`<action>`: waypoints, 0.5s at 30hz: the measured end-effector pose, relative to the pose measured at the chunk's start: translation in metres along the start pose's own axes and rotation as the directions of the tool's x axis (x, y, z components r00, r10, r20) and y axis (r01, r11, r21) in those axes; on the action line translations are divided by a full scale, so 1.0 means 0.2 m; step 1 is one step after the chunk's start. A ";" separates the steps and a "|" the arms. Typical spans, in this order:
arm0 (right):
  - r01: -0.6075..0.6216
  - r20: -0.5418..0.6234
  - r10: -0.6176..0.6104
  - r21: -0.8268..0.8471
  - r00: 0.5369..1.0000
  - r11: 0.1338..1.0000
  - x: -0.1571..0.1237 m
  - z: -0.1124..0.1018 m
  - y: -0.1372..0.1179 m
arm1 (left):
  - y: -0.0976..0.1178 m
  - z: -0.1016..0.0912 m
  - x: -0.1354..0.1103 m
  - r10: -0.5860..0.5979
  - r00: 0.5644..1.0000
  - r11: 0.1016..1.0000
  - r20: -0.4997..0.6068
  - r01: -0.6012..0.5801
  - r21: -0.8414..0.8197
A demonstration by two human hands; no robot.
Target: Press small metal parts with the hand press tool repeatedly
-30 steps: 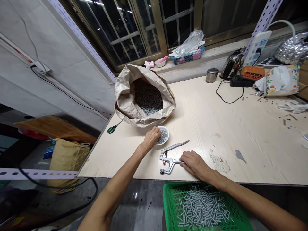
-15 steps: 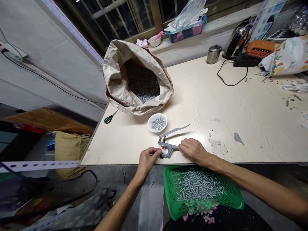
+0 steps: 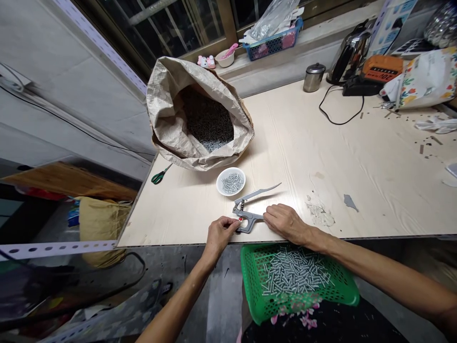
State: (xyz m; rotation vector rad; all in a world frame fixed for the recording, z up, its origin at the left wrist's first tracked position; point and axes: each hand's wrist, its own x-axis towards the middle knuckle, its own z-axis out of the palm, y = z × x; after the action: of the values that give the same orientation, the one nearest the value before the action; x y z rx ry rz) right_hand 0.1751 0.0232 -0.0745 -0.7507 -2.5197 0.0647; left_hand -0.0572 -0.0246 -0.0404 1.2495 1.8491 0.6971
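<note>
Grey hand-press pliers with a spring and a small red part at the jaw lie near the table's front edge, their upper handle raised. My right hand is closed round the end of the lower handle. At the jaw, my left hand pinches with thumb and fingertips; what it holds there is too small and hidden to make out. Just behind the pliers stands a white bowl of small silver metal pieces. A green basket below the table edge holds many silver metal rods or tubes.
A large open sack with dark and silver small pieces stands at the back left of the table. Green-handled scissors lie near the left edge. A metal canister, kettle and cable are at the back right.
The whole view has shifted slightly. Both hands stay at the pliers, with the left fingertips still at the jaw; the handles look unchanged.
</note>
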 end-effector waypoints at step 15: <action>-0.088 0.132 0.068 0.158 0.989 0.983 -0.01 0.03 0.00 | 0.15 -0.02 0.00 -0.390 0.899 0.921 0.198 0.385 0.063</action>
State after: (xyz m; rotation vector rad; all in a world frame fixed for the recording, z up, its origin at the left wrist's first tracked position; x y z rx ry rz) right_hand 0.1738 0.0222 -0.0812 -0.8006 -2.5641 0.3523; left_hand -0.0460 -0.0143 -0.0138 0.8863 1.8567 0.3152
